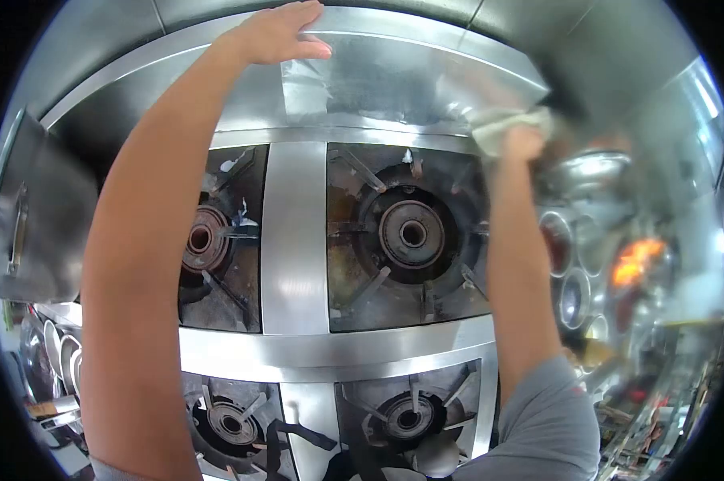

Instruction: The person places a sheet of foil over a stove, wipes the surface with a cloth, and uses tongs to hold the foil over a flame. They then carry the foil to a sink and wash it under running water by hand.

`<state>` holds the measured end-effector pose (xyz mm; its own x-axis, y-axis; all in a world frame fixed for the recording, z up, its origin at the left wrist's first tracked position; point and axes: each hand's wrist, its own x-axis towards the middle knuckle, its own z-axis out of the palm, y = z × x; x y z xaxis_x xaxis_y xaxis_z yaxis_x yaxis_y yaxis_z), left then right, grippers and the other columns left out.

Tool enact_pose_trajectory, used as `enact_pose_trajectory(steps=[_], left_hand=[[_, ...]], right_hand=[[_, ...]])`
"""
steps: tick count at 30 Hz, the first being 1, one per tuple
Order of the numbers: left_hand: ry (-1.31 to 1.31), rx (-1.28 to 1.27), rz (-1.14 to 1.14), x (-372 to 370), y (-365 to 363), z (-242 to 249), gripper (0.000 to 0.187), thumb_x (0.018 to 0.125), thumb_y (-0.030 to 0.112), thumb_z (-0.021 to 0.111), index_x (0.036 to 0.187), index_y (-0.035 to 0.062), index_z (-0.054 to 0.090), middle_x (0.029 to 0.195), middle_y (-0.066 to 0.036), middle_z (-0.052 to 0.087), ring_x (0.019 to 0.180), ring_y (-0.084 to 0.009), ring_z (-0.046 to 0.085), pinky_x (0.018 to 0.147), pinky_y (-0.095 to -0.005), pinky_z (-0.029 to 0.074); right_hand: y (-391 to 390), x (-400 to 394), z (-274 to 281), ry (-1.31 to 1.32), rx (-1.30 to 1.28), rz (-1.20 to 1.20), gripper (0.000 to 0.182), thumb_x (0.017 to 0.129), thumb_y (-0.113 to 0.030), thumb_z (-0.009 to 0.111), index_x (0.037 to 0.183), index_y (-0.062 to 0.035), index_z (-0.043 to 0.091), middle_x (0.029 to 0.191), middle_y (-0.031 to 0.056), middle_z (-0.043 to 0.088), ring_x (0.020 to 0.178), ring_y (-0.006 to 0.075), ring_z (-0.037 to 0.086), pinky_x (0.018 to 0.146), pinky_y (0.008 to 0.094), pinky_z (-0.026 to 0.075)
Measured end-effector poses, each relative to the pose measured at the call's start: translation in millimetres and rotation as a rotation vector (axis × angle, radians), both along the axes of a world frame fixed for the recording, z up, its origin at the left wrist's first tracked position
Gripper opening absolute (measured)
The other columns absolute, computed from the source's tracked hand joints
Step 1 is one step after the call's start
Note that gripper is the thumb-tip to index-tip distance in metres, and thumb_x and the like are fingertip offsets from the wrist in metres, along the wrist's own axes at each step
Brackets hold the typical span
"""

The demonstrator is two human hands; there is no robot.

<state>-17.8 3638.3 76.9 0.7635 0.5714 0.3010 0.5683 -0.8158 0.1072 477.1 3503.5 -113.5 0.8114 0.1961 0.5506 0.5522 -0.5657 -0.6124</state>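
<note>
My left hand (283, 34) reaches to the top edge of the steel back panel (394, 76) behind the stove. Its fingers stretch out, the thumb stands apart, and nothing is in it. At the panel's right end, my right hand (525, 144) is closed on a pale cloth (489, 135) and looks smeared by motion. The cloth lies against or very near the panel; exact contact is blurred. Below my arms are a right rear burner (412, 232) and a left rear burner (199, 237), the latter partly covered by my left forearm.
Two front burners, left (231, 422) and right (410, 418), sit nearer my body. A large steel pot (45, 208) stands at the left. Round metal containers (574, 297) and a bright orange flame-like glow (639, 260) are at the right. Bits of white debris lie around the rear burners.
</note>
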Motion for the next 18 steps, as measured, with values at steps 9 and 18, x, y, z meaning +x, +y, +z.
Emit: enact_pose_trajectory(steps=[9,18], left_hand=[[-0.170,-0.228,0.050,-9,-1,9,0.066,0.092,0.052,0.039,0.137,0.0033,0.039,0.138,-0.022,0.041,0.129,-0.0354,0.037,0.108,-0.0406,0.027],[0.002,0.190,-0.101,-10,17,-6,0.071,0.081,0.051,0.057,0.129,-0.0004,0.046,0.130,-0.022,0.049,0.121,-0.0365,0.046,0.101,-0.0394,0.036]], right_hand=[[-26,-272,146,-0.453,0.696,0.601,0.036,0.096,-0.021,0.041,0.116,0.0077,0.049,0.109,0.0233,0.058,0.096,0.0337,0.057,0.086,0.0416,0.045],[34,-308,89,-1.189,-0.093,1.099,0.048,0.079,-0.014,0.052,0.126,-0.0184,0.054,0.140,-0.0002,0.043,0.114,0.0279,0.052,0.094,0.0424,0.042]])
